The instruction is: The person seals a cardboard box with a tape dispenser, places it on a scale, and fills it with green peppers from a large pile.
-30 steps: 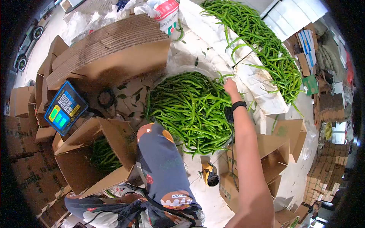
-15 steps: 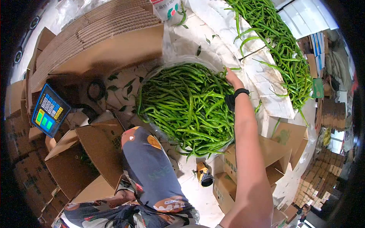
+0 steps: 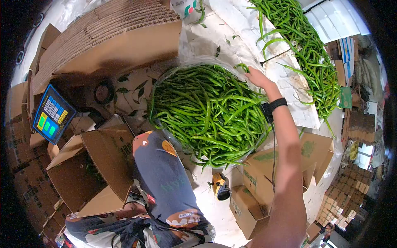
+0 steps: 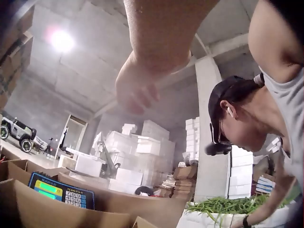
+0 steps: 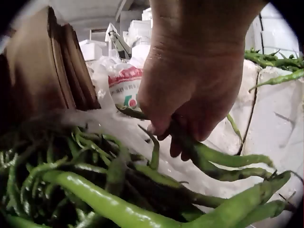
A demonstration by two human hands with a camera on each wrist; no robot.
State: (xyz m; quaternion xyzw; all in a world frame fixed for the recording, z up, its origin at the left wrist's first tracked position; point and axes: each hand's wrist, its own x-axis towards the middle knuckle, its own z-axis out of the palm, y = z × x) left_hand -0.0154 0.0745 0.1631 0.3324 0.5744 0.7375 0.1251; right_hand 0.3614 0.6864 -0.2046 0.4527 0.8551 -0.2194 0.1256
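My right hand (image 5: pixel 190 99) grips long green chili peppers (image 5: pixel 211 161); their ends stick out on both sides of its curled fingers. In the head view, that hand (image 3: pixel 259 79) is at the far right rim of a big heap of green chili peppers (image 3: pixel 206 111), with a curved pepper (image 3: pixel 241 66) at the fingertips. Clear plastic (image 3: pixel 188 63) lines the heap's edge. My left hand (image 4: pixel 137 90) hangs in the air in the left wrist view, slightly blurred, fingers loosely bent, with no object seen in it. A scale display (image 4: pixel 61 191) appears below it.
An open carton (image 3: pixel 109 159) stands left of my knee, beside the scale display (image 3: pixel 53 113). Stacked flat cardboard (image 3: pixel 124 53) rises behind. More peppers (image 3: pixel 306 53) lie beyond white foam boxes (image 3: pixel 285 82). Cartons (image 3: pixel 258 177) and a yellow-black object (image 3: pixel 220 187) sit at the right.
The head view has shifted, so the scale and left carton sit further left. My right hand has moved from the heap's right edge to its far rim, with a pepper now showing at the fingertips.
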